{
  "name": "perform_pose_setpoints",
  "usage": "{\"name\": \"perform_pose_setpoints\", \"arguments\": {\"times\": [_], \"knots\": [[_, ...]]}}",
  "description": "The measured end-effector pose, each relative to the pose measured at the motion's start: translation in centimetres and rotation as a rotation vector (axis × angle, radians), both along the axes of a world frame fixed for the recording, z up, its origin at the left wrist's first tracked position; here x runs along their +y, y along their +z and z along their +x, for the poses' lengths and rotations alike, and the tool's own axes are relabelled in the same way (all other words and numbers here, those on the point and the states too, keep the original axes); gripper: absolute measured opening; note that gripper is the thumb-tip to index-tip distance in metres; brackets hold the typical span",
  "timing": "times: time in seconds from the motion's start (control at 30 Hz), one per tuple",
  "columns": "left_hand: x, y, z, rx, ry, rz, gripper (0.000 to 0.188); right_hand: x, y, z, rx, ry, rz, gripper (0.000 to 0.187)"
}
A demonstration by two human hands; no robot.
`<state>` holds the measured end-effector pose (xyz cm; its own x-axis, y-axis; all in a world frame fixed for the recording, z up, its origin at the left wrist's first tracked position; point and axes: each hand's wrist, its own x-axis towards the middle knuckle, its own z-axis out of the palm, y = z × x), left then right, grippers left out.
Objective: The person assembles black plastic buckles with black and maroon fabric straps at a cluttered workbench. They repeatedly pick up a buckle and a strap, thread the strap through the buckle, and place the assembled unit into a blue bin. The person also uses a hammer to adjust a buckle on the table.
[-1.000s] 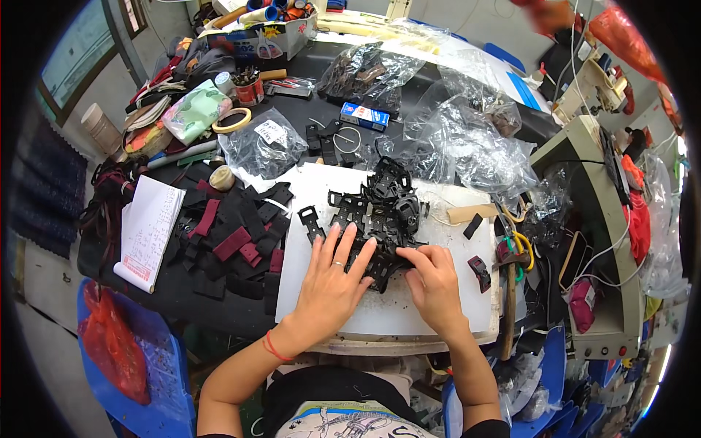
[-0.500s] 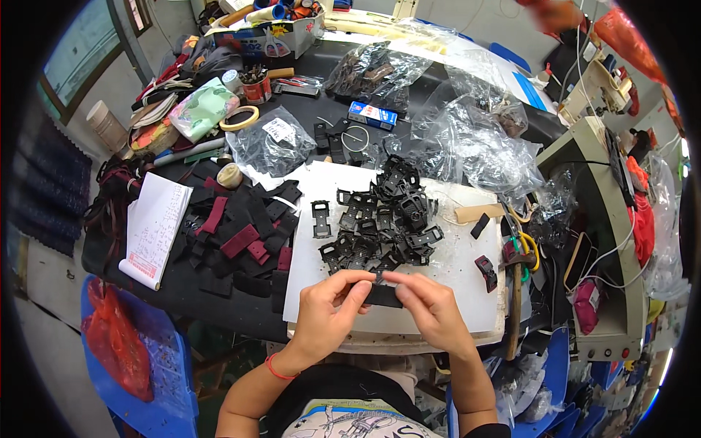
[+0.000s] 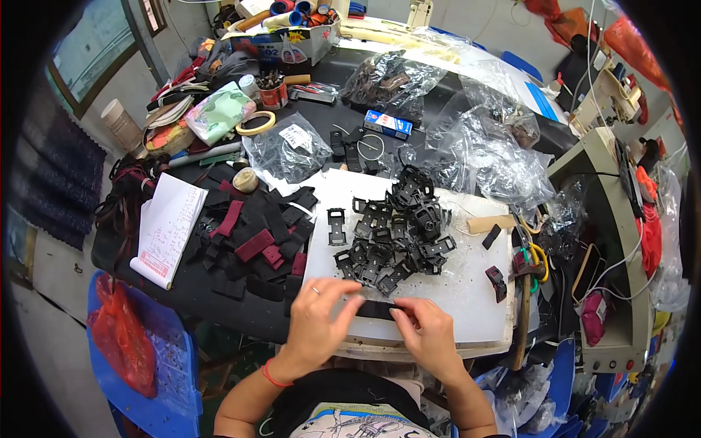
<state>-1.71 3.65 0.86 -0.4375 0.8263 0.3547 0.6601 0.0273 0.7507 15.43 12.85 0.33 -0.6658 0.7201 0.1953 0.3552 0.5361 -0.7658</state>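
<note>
A short black fabric strip [image 3: 377, 310] is stretched sideways over the front of the white board [image 3: 475, 321]. My right hand [image 3: 427, 332] pinches its right end between thumb and fingers. Beside the left end is my left hand [image 3: 318, 317], slightly blurred, its thumb and forefinger apart and nothing visible between them. Just beyond both hands lies a heap of black plastic buckles [image 3: 394, 233], with a single buckle [image 3: 336, 226] apart on the left. At the board's right sits a dark red and black buckle piece [image 3: 496, 283].
Black and maroon fabric strips [image 3: 255, 244] are piled left of the board, beside a handwritten notepad [image 3: 169, 226]. On the right are scissors with yellow handles [image 3: 539, 263] and a hammer's wooden handle [image 3: 523, 328]. Clear plastic bags [image 3: 496, 153] and a blue box [image 3: 388, 124] lie behind.
My left hand has come away from the strip toward the left, its fingers spreading. My right hand keeps its pinch on the strip. The whole view has shifted a little.
</note>
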Motion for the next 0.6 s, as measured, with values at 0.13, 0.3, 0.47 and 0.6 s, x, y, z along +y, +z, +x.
{"name": "perform_pose_setpoints", "arguments": {"times": [0.13, 0.3, 0.47, 0.6], "knots": [[2.3, 0.4, -4.3, -0.022, 0.108, 0.05, 0.011, -0.1, -0.3, -0.3, -0.059, -0.024, 0.16, 0.023], [3.9, 1.3, -12.5, 0.06, 0.211, 0.092, 0.012, 1.6, 1.9, 4.3, -0.041, -0.366, 0.132, 0.022], [1.5, 1.3, -16.2, 0.065, 0.381, 0.035, 0.013, 6.9, -0.2, 14.9, -0.214, -0.823, 0.294, 0.02], [-0.2, -0.6, -13.2, 0.298, 0.307, -0.053, 0.034, 9.1, -5.2, 20.4, -0.353, -0.844, 0.339, 0.025]]}}
